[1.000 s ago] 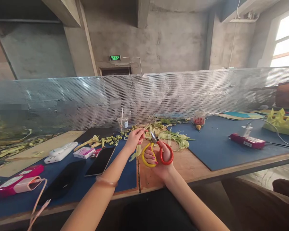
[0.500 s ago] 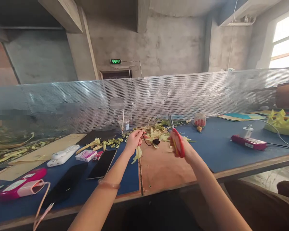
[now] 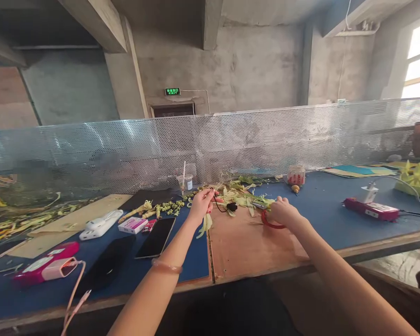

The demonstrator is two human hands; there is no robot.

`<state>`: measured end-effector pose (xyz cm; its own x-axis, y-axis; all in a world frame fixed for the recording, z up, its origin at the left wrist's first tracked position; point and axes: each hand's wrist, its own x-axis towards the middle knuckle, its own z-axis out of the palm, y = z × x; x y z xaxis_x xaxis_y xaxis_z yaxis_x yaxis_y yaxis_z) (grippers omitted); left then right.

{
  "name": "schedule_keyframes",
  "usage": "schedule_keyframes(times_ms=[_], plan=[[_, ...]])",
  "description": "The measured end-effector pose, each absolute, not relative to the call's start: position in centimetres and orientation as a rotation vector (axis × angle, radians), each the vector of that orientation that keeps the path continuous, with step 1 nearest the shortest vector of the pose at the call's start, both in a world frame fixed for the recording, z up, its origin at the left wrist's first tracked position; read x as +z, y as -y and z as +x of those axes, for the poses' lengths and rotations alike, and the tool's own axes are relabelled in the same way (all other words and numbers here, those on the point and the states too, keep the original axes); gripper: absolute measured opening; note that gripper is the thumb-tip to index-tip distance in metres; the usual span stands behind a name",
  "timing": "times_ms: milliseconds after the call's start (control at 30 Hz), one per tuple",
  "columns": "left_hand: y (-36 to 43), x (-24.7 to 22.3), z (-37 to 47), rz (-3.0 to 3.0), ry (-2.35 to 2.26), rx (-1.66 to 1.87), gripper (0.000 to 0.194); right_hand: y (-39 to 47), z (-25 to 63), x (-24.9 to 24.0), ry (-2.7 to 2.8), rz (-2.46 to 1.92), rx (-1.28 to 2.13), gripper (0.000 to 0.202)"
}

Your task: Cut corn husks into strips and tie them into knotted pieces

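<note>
My left hand (image 3: 202, 205) is closed in a pinch over the board. From its fingers a thin black cord (image 3: 218, 204) loops over to a small black bundle (image 3: 232, 206), and a pale leaf (image 3: 206, 227) hangs below. What lies inside the pinch is too small to make out. My right hand (image 3: 285, 212) is low over the board, its fingers closed by the red handles of a pair of scissors (image 3: 271, 224). The blades point left into pale dried leaves (image 3: 243, 198); the grip is partly hidden.
A clear cup with a straw (image 3: 185, 183) and a jar (image 3: 296, 175) stand near the perforated metal screen (image 3: 227, 140). At left lie a phone (image 3: 156, 238), a pink-white box (image 3: 133, 225) and a white power strip (image 3: 101, 225); at right, a magenta power strip (image 3: 371, 210).
My right hand has come down and to the right, turning the scissors from upright to nearly flat by the leaves. The left hand keeps its pinch. The whole view has shifted slightly.
</note>
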<state>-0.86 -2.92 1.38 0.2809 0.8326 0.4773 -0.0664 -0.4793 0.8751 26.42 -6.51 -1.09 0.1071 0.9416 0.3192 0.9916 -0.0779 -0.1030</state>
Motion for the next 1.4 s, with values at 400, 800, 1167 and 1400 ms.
schedule_keyframes(times_ms=[400, 800, 1167, 1400], plan=[[3.0, 1.2, -1.3, 1.699, -0.737, 1.380, 0.032, 1.9, 15.3, 2.6, 2.494, -1.065, 0.897, 0.036], [1.5, 0.6, -2.5, 1.657, -0.743, 1.430, 0.035, -2.4, 18.3, -1.0, 1.739, -1.329, 0.122, 0.024], [2.0, 0.8, -1.7, 1.669, -0.732, 1.452, 0.031, 1.2, 12.3, -0.2, 1.868, -0.832, 0.089, 0.031], [2.3, 1.0, -1.6, 1.641, -0.705, 1.452, 0.031, 2.4, 12.0, 0.4, 1.769, -0.717, 0.595, 0.036]])
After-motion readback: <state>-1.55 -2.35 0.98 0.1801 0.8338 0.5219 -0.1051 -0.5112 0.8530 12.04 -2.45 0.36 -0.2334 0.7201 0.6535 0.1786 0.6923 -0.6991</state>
